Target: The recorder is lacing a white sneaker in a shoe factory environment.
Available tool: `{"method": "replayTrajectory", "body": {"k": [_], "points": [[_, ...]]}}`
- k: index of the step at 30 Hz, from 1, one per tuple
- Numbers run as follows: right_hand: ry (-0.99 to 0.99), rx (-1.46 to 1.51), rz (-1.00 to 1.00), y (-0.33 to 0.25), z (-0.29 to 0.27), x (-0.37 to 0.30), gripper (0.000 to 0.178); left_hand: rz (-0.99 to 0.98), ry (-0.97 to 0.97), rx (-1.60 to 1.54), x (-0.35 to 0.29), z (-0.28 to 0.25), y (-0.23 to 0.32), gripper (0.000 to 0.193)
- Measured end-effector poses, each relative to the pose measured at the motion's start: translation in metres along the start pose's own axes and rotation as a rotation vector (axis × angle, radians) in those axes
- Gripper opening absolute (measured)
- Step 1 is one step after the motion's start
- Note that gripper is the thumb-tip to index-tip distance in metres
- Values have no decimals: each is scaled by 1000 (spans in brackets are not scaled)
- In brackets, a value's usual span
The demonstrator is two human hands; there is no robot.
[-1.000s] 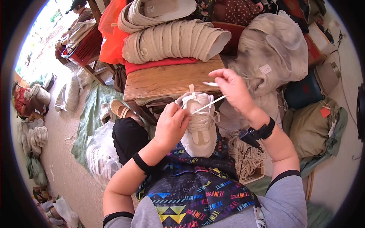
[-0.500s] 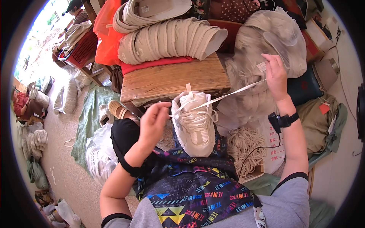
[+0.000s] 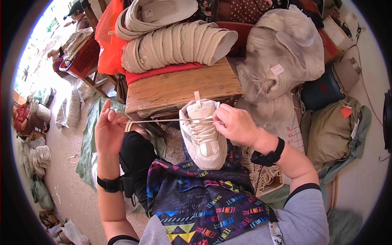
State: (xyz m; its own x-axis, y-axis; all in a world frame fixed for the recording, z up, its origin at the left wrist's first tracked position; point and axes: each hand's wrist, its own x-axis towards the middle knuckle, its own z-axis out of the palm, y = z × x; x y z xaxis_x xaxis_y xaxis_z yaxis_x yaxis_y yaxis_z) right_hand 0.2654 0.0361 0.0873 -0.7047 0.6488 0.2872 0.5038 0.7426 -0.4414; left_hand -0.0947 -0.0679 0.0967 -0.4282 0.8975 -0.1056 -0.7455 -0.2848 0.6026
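Sneaker (image 3: 203,134), cream-white, sits upright on the person's lap, toe toward the body, heel w/ pull tab pointing at the wooden crate (image 3: 179,87) just behind it. Lace (image 3: 163,120), flat & pale, runs taut & nearly level from the sneaker's top eyelets out to the left.

Left hand (image 3: 108,132), left of the sneaker & well apart from it: fingers raised & loosely spread, lace end caught at the fingertips near the thumb — exact pinch hard to tell from here. Black band on that wrist.

Right hand (image 3: 238,125), touching the sneaker's right side at the tongue: fingers pressed together, pinching the lace right at the eyelets. Black watch (image 3: 269,154) on the wrist below.

Under the sneaker: apron (image 3: 204,204), dark w/ bright multicolour print, over the lap. On top of the crate, beyond the sneaker: red cushion (image 3: 163,70) w/ a stack of beige shoe uppers (image 3: 175,43) lying across it. Right of the crate & behind the right hand: big clear plastic bag (image 3: 281,53) stuffed w/ pale stuff. Right of the sneaker, lower, near the elbow: coil of pale rope (image 3: 261,173). Far left of the crate: red basket (image 3: 83,59) on a stand.
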Motion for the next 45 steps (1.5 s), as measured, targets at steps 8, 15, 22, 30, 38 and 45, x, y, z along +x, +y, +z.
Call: {"method": "replayTrajectory", "body": {"k": [8, 15, 22, 30, 38, 45], "points": [[260, -264, -243, 9, 10, 6, 16, 73, 72, 153, 0, -46, 38, 32], [342, -145, -156, 10, 39, 0, 17, 111, 113, 176, 2, -66, 60, 32], [61, 780, 519, 25, 18, -22, 8, 271, 136, 310, 19, -56, 59, 32], [446, 1327, 613, 92, -101, -28, 28, 227, 114, 580, 9, -38, 25, 34], [877, 1208, 509, 152, -168, -68, 22, 308, 175, 525, 21, -80, 60, 23], [604, 894, 603, 95, -76, -37, 15, 165, -13, 873, -6, -9, -44, 16]]}}
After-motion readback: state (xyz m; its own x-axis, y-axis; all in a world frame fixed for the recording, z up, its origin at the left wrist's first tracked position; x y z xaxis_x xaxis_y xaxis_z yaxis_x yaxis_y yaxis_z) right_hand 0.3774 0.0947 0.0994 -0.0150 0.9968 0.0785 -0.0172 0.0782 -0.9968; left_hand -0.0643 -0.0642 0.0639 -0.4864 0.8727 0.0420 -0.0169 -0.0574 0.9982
